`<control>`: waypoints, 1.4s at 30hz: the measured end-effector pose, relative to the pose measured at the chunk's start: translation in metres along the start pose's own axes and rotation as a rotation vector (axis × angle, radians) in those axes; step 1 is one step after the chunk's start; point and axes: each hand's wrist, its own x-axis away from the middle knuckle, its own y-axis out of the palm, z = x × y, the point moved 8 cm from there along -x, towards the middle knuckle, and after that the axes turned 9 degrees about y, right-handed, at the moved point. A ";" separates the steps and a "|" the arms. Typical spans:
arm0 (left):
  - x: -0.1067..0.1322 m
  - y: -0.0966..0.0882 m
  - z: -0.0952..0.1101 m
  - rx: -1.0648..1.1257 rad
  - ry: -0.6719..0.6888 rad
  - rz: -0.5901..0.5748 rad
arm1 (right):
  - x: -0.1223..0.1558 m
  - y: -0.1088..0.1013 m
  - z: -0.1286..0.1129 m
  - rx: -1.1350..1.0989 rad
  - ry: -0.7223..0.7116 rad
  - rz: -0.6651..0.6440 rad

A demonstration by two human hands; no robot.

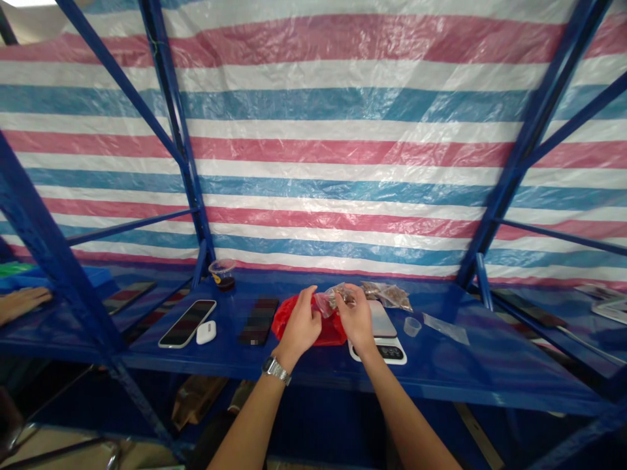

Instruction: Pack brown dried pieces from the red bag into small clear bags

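Between my hands, above a red plastic bag, is a small clear plastic bag with brownish bits in it. My right hand pinches its right side, the fingers bent over it. At its left end, my left hand curls round the edge, thumb and fingers on either side; the exact grip is partly hidden. A white kitchen scale sits just right of the red bag, partly behind my right wrist. Beyond it lie clear bags of brown dried pieces.
Right of the scale are a small clear cup and a flat clear bag. To the left are a black flat object, an earbud case, a phone and a cup of dark liquid. Blue posts flank the shelf; another person's hand shows far left.
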 end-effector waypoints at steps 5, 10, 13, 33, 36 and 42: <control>0.012 0.015 0.002 -0.050 0.051 -0.121 | 0.010 0.020 -0.007 0.166 -0.075 -0.100; 0.014 0.012 -0.014 -0.109 0.001 -0.038 | 0.016 0.034 -0.016 0.246 -0.084 -0.207; 0.014 0.010 -0.021 -0.101 -0.015 -0.024 | 0.016 0.032 -0.021 0.289 -0.121 -0.189; 0.009 0.008 -0.020 0.020 -0.080 0.028 | 0.021 0.027 -0.041 0.230 -0.294 -0.167; 0.007 0.005 -0.016 -0.013 -0.065 0.009 | 0.020 0.028 -0.039 0.250 -0.295 -0.161; 0.006 -0.004 -0.008 -0.127 -0.044 -0.006 | 0.011 0.015 -0.049 0.284 -0.334 -0.094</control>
